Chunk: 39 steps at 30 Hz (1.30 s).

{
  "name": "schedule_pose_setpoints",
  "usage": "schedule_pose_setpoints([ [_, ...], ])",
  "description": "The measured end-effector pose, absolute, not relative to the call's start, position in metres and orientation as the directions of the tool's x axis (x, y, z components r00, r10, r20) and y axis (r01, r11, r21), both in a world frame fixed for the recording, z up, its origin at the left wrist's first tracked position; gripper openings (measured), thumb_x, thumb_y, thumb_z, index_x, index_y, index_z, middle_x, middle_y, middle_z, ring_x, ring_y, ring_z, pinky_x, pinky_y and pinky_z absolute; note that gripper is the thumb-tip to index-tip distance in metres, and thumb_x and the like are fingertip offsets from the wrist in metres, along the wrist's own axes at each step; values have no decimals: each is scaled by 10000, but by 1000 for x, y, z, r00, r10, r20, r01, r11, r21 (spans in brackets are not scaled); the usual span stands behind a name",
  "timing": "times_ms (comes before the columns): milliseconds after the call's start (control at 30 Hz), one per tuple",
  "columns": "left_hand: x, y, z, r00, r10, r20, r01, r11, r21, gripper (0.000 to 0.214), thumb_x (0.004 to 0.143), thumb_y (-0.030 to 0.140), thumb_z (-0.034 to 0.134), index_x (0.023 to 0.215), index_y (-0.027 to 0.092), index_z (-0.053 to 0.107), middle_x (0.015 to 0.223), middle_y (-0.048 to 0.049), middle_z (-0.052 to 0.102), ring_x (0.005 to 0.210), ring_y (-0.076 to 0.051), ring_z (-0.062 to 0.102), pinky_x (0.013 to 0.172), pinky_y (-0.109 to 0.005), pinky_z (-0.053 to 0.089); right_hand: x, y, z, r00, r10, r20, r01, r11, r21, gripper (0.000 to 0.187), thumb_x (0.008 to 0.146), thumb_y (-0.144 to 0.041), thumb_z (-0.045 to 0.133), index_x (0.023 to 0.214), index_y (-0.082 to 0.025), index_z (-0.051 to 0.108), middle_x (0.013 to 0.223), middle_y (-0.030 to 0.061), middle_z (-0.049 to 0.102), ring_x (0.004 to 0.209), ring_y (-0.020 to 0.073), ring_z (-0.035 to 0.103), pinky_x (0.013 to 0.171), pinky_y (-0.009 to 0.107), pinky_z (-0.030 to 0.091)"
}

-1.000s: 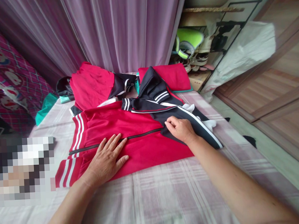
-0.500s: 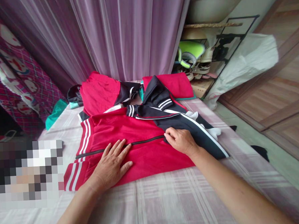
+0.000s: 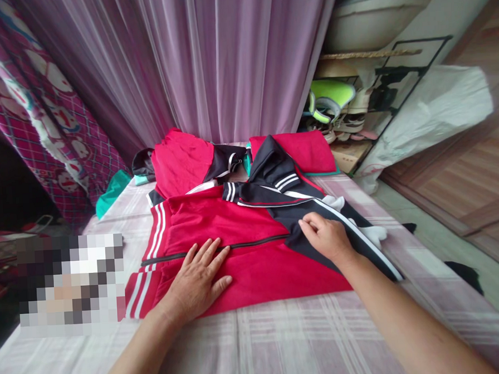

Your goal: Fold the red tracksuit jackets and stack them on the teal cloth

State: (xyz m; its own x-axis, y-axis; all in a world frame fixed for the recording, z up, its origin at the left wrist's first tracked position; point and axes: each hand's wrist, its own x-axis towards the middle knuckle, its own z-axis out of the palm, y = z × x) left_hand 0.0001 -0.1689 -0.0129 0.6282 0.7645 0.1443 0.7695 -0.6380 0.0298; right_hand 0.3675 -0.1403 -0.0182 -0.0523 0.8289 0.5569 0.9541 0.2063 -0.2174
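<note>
A red and black jacket [image 3: 254,276] with white stripes lies spread on the bed, its black zipper [image 3: 256,243] running lengthwise across it. My left hand [image 3: 202,276] rests flat on the red cloth beside the zipper, fingers spread. Over the black upper part of the jacket, just past the visible end of the zipper, is my right hand [image 3: 325,236]. Its thumb and fingers are pinched together; whatever is between them is too small to see. A black sleeve [image 3: 275,194] with white cuff stripes is folded across the jacket's far side.
Behind the jacket lie a rumpled red and black garment [image 3: 183,160] and a folded red one [image 3: 293,151]. White socks [image 3: 373,235] sit by the right side. A purple curtain [image 3: 234,59] hangs behind the bed. A shoe rack [image 3: 354,114] and white plastic bag [image 3: 442,121] stand at right.
My right hand has shifted right, off the zipper's visible end and onto the black part, still pinched. My left hand stays on the red cloth. The whole view has shifted slightly.
</note>
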Motion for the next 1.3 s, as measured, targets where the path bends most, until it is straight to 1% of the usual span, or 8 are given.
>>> schedule_pose_setpoints([
  [133, -1, -169, -13, 631, 759, 164, 763, -645, 48, 602, 985, 565, 407, 1527, 302, 392, 1583, -85, 414, 1460, -258, 373, 1212, -493, 268, 356, -145, -17, -135, 851, 507, 953, 252, -171, 333, 950, -399, 440, 746, -232, 643, 552, 23, 670, 524, 189, 635, 538, 294, 292],
  [433, 1, -169, -12, 626, 766, 149, 769, -637, 43, 612, 986, 590, 376, 1522, 297, 401, 1581, -89, 416, 1458, -263, 377, 1195, -499, 292, 368, -138, -22, -47, 893, 449, 965, 156, -210, 332, 952, -409, 445, 816, -225, 686, 650, 47, 722, 562, 205, 652, 539, 295, 318],
  [633, 0, -169, -14, 622, 765, 170, 769, -637, 57, 608, 983, 585, 389, 1522, 303, 402, 1577, -84, 424, 1456, -260, 378, 1209, -495, 265, 367, -139, -16, -10, 864, 503, 923, 202, -328, 259, 920, -339, 493, 943, -234, 729, 766, 34, 748, 692, 200, 689, 619, 285, 435],
  [767, 0, -168, -16, 621, 762, 184, 766, -640, 64, 610, 980, 590, 394, 1520, 307, 407, 1570, -83, 435, 1454, -261, 380, 1213, -496, 257, 357, -138, 1, -54, 826, 562, 913, 269, -307, 262, 921, -326, 515, 938, -252, 766, 931, 53, 746, 819, 185, 690, 717, 278, 476],
  [1000, 1, -168, -16, 620, 762, 189, 768, -638, 51, 612, 985, 606, 353, 1515, 306, 412, 1575, -76, 429, 1456, -255, 378, 1204, -490, 270, 332, -106, 36, -137, 984, 112, 980, 151, -129, 87, 760, -323, 707, 700, -264, 729, 720, 16, 717, 702, 199, 654, 596, 277, 375],
  [1067, 1, -168, -16, 621, 760, 191, 767, -639, 49, 614, 987, 609, 341, 1513, 301, 416, 1571, -83, 434, 1454, -255, 383, 1200, -489, 276, 332, -97, 37, -101, 991, 87, 975, 116, -192, 69, 759, -268, 677, 702, -257, 714, 702, 7, 719, 702, 195, 658, 598, 271, 375],
  [1233, 2, -168, -15, 621, 760, 190, 767, -640, 53, 617, 989, 613, 323, 1507, 294, 427, 1567, -88, 440, 1450, -263, 388, 1190, -501, 292, 341, -88, 12, 155, 973, 168, 815, -30, -579, 215, 885, -352, 559, 860, -210, 718, 717, 23, 736, 683, 175, 683, 613, 251, 439],
  [1300, 2, -168, -16, 620, 760, 196, 767, -640, 54, 619, 986, 617, 333, 1507, 295, 427, 1564, -85, 444, 1449, -264, 390, 1193, -498, 289, 343, -90, 2, 193, 966, 174, 777, -43, -627, 242, 905, -358, 533, 898, -203, 719, 720, 28, 741, 688, 178, 694, 625, 251, 457],
])
